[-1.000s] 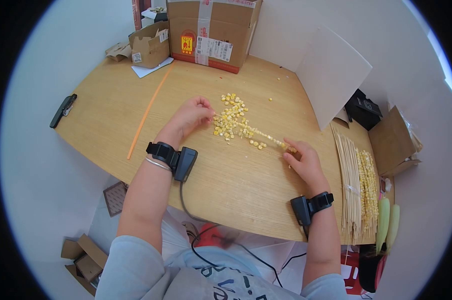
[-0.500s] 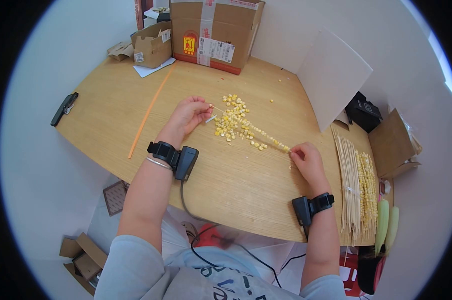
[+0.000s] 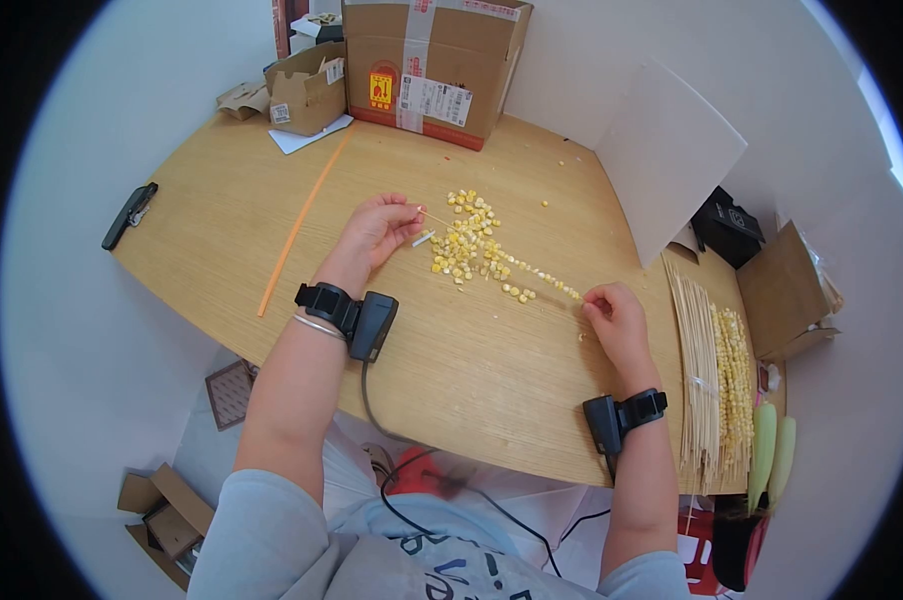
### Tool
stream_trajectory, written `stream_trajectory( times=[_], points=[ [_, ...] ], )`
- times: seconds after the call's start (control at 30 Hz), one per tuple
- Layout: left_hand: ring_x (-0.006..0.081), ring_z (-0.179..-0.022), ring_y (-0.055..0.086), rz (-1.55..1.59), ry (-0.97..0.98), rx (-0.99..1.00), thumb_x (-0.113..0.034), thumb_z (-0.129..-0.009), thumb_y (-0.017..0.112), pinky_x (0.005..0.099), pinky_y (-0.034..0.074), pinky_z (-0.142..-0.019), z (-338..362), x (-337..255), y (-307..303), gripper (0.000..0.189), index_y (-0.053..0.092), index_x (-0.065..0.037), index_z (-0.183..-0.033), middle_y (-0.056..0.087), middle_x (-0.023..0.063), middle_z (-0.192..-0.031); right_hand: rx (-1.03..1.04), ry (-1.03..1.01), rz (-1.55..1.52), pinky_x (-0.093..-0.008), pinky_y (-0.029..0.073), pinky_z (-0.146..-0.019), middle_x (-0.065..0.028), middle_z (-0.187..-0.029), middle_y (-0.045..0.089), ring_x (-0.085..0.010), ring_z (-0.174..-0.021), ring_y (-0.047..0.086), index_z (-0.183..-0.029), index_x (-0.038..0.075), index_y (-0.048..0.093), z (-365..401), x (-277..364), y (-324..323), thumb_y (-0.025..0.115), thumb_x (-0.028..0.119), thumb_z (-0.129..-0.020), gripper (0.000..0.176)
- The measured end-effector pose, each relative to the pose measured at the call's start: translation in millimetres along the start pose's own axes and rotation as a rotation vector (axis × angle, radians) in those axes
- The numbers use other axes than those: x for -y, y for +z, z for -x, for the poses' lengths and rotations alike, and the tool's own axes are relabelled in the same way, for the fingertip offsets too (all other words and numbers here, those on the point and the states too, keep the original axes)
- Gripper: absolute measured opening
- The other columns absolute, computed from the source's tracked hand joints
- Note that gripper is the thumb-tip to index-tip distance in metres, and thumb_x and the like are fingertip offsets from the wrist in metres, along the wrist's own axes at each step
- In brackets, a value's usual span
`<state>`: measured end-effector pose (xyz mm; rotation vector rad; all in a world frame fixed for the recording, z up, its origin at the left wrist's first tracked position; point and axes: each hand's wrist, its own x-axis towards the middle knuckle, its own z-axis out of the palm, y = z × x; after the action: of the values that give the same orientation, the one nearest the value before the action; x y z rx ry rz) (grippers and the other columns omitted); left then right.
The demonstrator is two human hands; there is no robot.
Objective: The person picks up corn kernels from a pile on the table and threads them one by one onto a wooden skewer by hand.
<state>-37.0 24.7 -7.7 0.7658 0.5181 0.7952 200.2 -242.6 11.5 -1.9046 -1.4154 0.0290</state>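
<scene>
Currently held: one bamboo skewer [image 3: 505, 257], slanting low over the table [image 3: 472, 370] between your hands, its right half strung with corn kernels [image 3: 538, 277]. Your left hand [image 3: 377, 232] has its fingertips pinched on the pointed end; your right hand [image 3: 617, 318] is curled closed around the butt. Judged light and stiff, but easy to snap. The kernels look soft, moist and apt to split or slide. Grip only the bare ends. Loose kernels [image 3: 464, 240] lie heaped beneath, just beside your left fingertips.
</scene>
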Motion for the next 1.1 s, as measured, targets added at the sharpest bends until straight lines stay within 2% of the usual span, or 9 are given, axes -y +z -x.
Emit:
stream_trajectory(
  times=[0.33, 0.67, 1.1],
  points=[
    [0.0184, -0.074, 0.060, 0.020, 0.010, 0.051, 0.007, -0.077, 0.060, 0.0245, 0.054, -0.064, 0.0, -1.9, 0.5, 0.018, 0.048, -0.005, -0.085, 0.059, 0.0183, -0.094, 0.075, 0.036, 0.004, -0.0302, 0.046, -0.063, -0.0117, -0.078, 0.060, -0.0230, -0.069, 0.057, -0.085, 0.001, 0.062, 2.4, -4.4, 2.7, 0.060, 0.008, -0.079, 0.010],
    [0.0156, -0.073, 0.061, -0.084, 0.067, 0.015, 0.004, -0.076, 0.062, 0.0213, 0.051, -0.059, 4.7, -3.5, 6.0, 0.023, 0.045, -0.007, -0.088, 0.060, 0.0172, -0.095, 0.143, 0.080, -0.051, -0.0288, 0.045, -0.059, -0.0100, -0.074, 0.058, -0.0184, -0.064, 0.054, -0.083, 0.000, 0.062, 2.7, 1.1, 3.7, 0.062, 0.009, -0.077, 0.011],
    [0.0155, -0.075, 0.059, -0.009, 0.039, 0.044, 0.005, -0.077, 0.061, 0.0228, 0.050, -0.061, 1.9, -1.2, 5.2, 0.022, 0.046, -0.008, -0.088, 0.060, 0.0155, -0.095, 0.204, 0.095, -0.117, -0.0285, 0.044, -0.058, -0.0102, -0.072, 0.059, -0.0171, -0.063, 0.054, -0.084, -0.001, 0.062, 3.8, 1.9, 4.8, 0.062, 0.010, -0.078, 0.013]
  ],
)
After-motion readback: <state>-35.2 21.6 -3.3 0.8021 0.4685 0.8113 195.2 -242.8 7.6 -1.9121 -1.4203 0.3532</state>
